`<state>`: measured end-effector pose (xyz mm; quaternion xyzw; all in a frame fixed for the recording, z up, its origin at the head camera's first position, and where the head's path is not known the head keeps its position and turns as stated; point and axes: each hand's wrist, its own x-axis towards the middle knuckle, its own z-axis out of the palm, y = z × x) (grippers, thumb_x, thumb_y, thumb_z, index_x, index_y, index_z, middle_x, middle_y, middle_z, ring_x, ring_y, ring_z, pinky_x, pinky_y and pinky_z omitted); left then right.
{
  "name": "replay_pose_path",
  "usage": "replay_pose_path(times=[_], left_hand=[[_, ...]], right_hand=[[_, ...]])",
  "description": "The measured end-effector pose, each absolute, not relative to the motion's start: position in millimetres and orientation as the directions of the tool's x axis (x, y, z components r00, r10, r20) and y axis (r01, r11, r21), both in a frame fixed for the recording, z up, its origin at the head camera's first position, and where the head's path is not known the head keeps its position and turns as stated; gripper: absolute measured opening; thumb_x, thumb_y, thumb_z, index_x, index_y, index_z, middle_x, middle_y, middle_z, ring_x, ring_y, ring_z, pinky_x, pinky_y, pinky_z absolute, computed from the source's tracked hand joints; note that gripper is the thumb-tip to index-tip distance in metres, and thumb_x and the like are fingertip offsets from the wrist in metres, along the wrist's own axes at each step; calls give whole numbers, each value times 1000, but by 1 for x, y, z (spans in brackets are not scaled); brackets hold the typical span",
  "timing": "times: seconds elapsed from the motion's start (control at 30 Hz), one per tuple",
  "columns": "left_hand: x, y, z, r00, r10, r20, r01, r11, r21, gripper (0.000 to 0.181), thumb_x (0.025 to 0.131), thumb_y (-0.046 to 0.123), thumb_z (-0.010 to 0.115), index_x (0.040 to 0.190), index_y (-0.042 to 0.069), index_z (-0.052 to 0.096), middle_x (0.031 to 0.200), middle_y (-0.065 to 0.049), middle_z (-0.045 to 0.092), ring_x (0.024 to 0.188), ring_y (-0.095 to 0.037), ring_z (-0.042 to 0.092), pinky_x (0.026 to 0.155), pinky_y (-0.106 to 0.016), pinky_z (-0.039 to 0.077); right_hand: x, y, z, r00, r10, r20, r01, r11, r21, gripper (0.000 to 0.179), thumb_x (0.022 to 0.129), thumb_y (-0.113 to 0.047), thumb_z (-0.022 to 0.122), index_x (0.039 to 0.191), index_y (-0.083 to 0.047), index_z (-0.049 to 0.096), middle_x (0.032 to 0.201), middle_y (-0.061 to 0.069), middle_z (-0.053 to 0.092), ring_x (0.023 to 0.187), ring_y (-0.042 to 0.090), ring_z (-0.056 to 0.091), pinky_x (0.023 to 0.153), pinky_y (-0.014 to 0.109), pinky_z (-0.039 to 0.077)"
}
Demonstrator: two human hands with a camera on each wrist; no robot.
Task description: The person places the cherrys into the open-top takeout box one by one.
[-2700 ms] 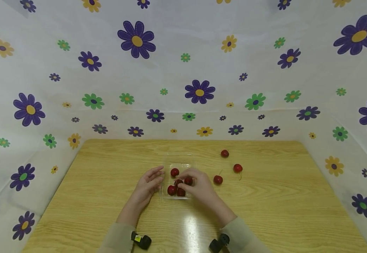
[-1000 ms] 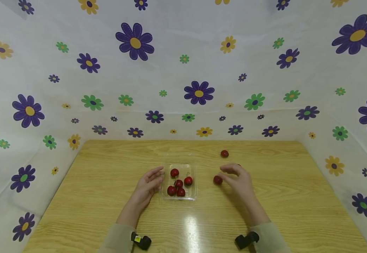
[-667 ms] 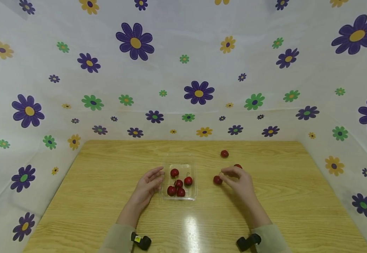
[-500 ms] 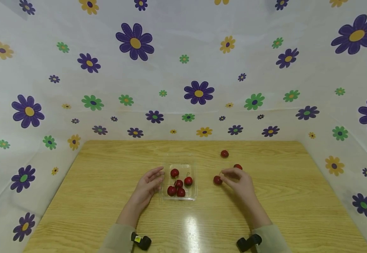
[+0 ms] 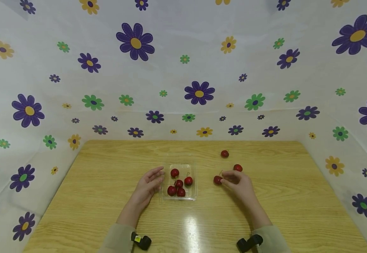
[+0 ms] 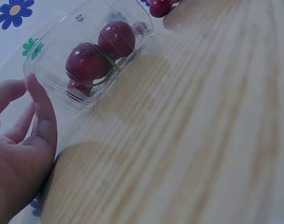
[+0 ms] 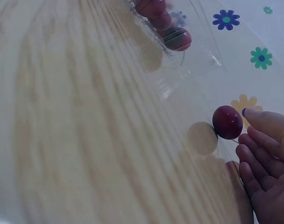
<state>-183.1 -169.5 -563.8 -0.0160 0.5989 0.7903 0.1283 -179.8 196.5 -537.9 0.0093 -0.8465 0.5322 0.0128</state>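
My left hand (image 5: 147,187) stands at the left side of a clear plastic container (image 5: 193,198), its fingers extended and a fingertip at the wall in the left wrist view. Inside the container lie several dark red cherries (image 5: 188,181), some with stems. At the right, my right hand (image 5: 241,184) is beside a single cherry (image 5: 217,180) that sits on the table. Its thumb and forefinger are apart around the right side of this cherry, whose thin stem reaches toward the fingers (image 7: 261,156) in the right wrist view.
Two more loose cherries lie to the right: one (image 5: 238,168) just behind my right hand, the other (image 5: 224,154) farther back. The wooden table (image 5: 107,168) ends at a white flowered cloth (image 5: 171,70) at the back and sides.
My right hand has left the container, moved right, and come to the nearest loose cherry. Lately its fingers have shifted only slightly there. The left hand has stayed in place.
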Motion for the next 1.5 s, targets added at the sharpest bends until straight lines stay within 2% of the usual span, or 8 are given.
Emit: replay_pose_path(times=[0.27, 0.4, 0.53, 0.7, 0.87, 1.0, 1.27, 1.5], left_hand=[[-184, -171, -564, -965, 189, -180, -224, -249, 942, 54, 107, -1, 57, 158, -4, 40, 123, 6, 62, 101, -4, 61, 71, -15, 55], [-184, -171, -563, -965, 186, -187, -230, -249, 941, 54, 107, -1, 57, 158, -4, 41, 123, 5, 62, 100, -4, 61, 71, -16, 55], [-184, -171, -563, -965, 186, -187, -231, -250, 940, 54, 107, -1, 57, 158, -4, 41, 123, 5, 62, 100, -4, 61, 71, -16, 55], [-184, -171, -563, -964, 186, -188, -231, -249, 941, 54, 107, -1, 57, 158, -4, 40, 123, 6, 62, 101, -4, 61, 71, -15, 55], [-184, -171, -563, -964, 188, -189, -234, -254, 939, 54, 107, -1, 57, 159, -4, 40, 122, 6, 61, 101, -4, 62, 71, -15, 55], [-184, -171, -563, -964, 188, -186, -231, -257, 938, 54, 107, -1, 56, 158, -4, 40, 122, 6, 62, 101, -4, 62, 71, -15, 55], [-182, -171, -563, -965, 185, -185, -230, -260, 938, 53, 107, -1, 57, 158, -4, 41, 121, 8, 64, 103, -3, 63, 72, -16, 55], [-182, -171, -564, -965, 186, -185, -229, -255, 939, 54, 107, -1, 57, 158, -4, 41, 122, 6, 64, 104, -4, 63, 72, -16, 54]], right_hand=[[-180, 196, -543, -1000, -5, 4, -6, 437, -900, 27, 94, -8, 81, 119, 1, 76, 117, 19, 76, 98, 7, 68, 85, 14, 55], [-180, 195, -545, -1000, -3, -10, 8, 428, -904, 28, 92, -9, 83, 118, -1, 77, 117, 17, 76, 99, 6, 68, 86, 14, 55], [-180, 194, -545, -1000, -15, 2, -8, 432, -902, 31, 91, -10, 84, 119, -2, 77, 119, 17, 76, 106, 17, 71, 89, 16, 55], [-179, 192, -543, -999, -31, 27, -38, 471, -882, 33, 90, -11, 86, 120, -2, 76, 121, 16, 76, 111, 27, 72, 99, 25, 56], [-180, 190, -546, -998, -38, 42, -56, 499, -865, 33, 89, -9, 86, 119, -2, 76, 122, 15, 76, 112, 26, 71, 105, 29, 55], [-181, 190, -549, -998, -38, 43, -56, 521, -852, 33, 89, -8, 86, 120, -2, 75, 122, 14, 76, 111, 25, 71, 104, 27, 55], [-179, 189, -549, -998, -38, 42, -56, 542, -838, 33, 89, -9, 86, 119, -4, 75, 117, 13, 77, 109, 25, 71, 103, 30, 55], [-180, 190, -550, -999, -36, 37, -50, 531, -846, 33, 90, -9, 86, 120, -3, 75, 117, 13, 77, 111, 28, 71, 107, 39, 55]])
